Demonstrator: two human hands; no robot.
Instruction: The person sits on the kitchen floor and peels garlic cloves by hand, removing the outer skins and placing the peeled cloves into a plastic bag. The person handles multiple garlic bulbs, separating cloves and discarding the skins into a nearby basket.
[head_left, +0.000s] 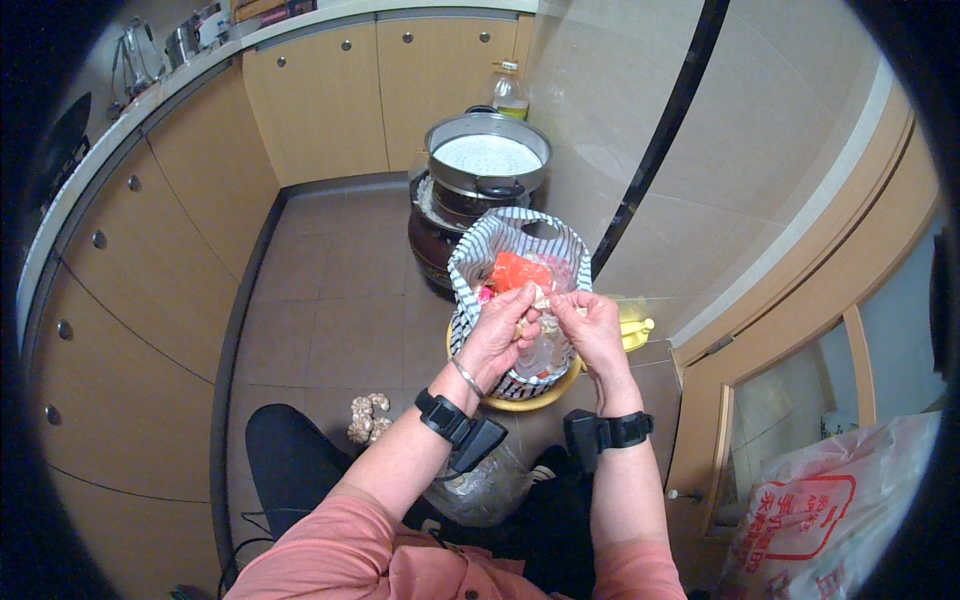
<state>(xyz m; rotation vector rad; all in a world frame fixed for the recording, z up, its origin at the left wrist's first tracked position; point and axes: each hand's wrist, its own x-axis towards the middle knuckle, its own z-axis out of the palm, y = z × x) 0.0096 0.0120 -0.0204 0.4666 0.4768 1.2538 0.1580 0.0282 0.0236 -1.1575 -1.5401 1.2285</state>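
Note:
My left hand (504, 324) and my right hand (592, 327) meet above a striped bag (480, 236). Pinched between the fingertips of both is a small pale piece (541, 300), perhaps garlic, mostly covered by the fingers. Inside the bag, directly below, lie an orange plastic bag (516, 271) and crumpled clear plastic (541, 358). Several garlic bulbs (361, 420) rest on the floor by my left knee. A clear plastic bag (484, 491) sits between my legs; its contents cannot be made out.
Beyond the striped bag, a steel steamer pot (489, 180) sits on a dark glazed jar (431, 251). An oil bottle (510, 94) stands behind. Wooden cabinets (172, 262) line the left. At right are a yellow plastic object (637, 334), a door (694, 435) and a printed plastic bag (832, 502).

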